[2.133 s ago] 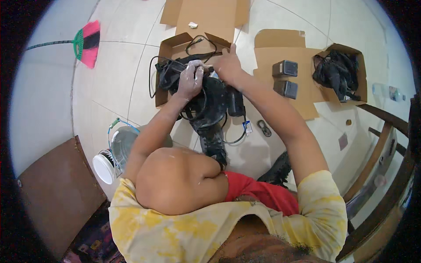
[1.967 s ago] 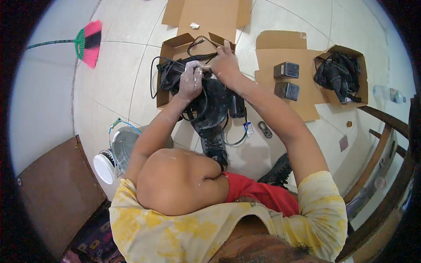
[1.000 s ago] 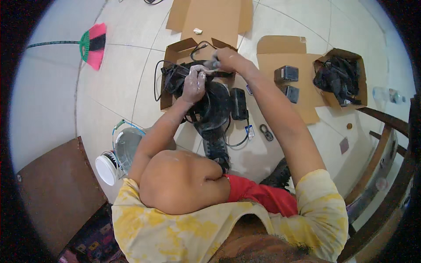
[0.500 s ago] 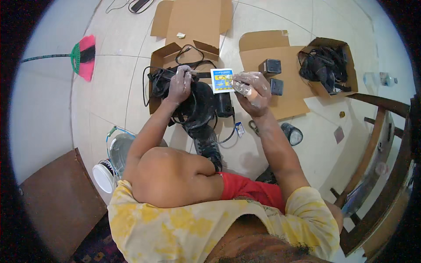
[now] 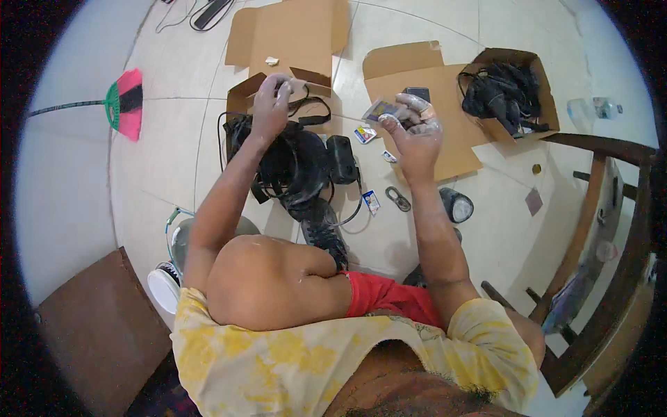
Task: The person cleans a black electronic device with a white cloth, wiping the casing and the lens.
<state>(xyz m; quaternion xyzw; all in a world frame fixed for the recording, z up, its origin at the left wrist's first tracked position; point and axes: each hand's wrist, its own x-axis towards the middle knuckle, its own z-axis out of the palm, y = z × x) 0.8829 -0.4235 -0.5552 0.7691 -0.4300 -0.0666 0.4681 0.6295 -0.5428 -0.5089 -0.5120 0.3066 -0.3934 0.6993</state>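
My right hand (image 5: 417, 128), coated with whitish powder, is closed on a small flat sachet (image 5: 381, 111). Motion blurs the sachet, and its blue and yellow print shows only in part. My left hand (image 5: 269, 101), also powdery, is raised over the near edge of an open cardboard box (image 5: 243, 90). Its fingers are pinched, and a small pale piece, too blurred to name, shows beside them. Below the left hand, black strapped gear (image 5: 288, 163) rests in and in front of that box. A black oblong case (image 5: 341, 160) lies against its right side.
Torn sachet pieces (image 5: 372, 202) lie on the tiles, near a dark oval link (image 5: 398, 199) and a dark jar (image 5: 456, 206). Another cardboard box (image 5: 549, 104) holds black gear at right. A wooden frame (image 5: 583, 229) borders the right; a pink-and-green broom (image 5: 125, 104) lies left.
The sachet has tilted and moved up and right with my right hand. My left hand has moved up and left, away from it. More sachet pieces on the floor have come into sight.
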